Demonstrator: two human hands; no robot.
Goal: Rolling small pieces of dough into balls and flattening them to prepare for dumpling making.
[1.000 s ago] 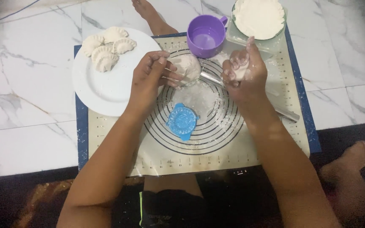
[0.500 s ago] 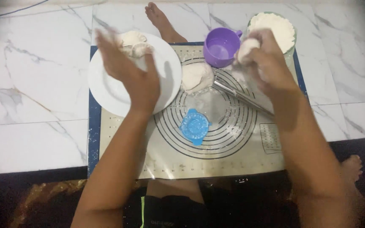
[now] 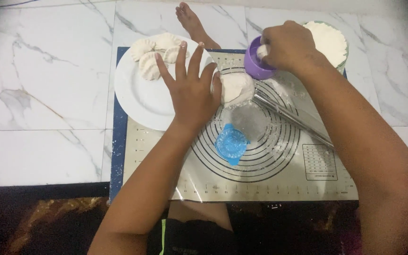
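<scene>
White marble floor tiles carry a pastry mat (image 3: 279, 184) printed with dark rings and edged in blue. At the mat's far side, the right hand (image 3: 286, 45) curls its grip closed over the rim of a purple cup (image 3: 256, 66), pinching a small white lump of dough between the fingers. Just beyond the cup stands a bowl of flour (image 3: 330, 40). The left hand (image 3: 192, 89) hovers flat with all 5 fingers spread wide, gripping nothing, above the near edge of a white plate (image 3: 138, 97). Its thumb lies just beside a ball of dough (image 3: 236, 87) resting on the mat. About 4 folded dumplings (image 3: 154, 54) sit at the plate's far edge. A metal rolling pin (image 3: 291, 118) lies slanted across the mat, right of the dough. A blue round dumpling press (image 3: 231, 143) rests inside the rings, nearer the person. A bare foot (image 3: 192, 23) shows beyond the plate.
</scene>
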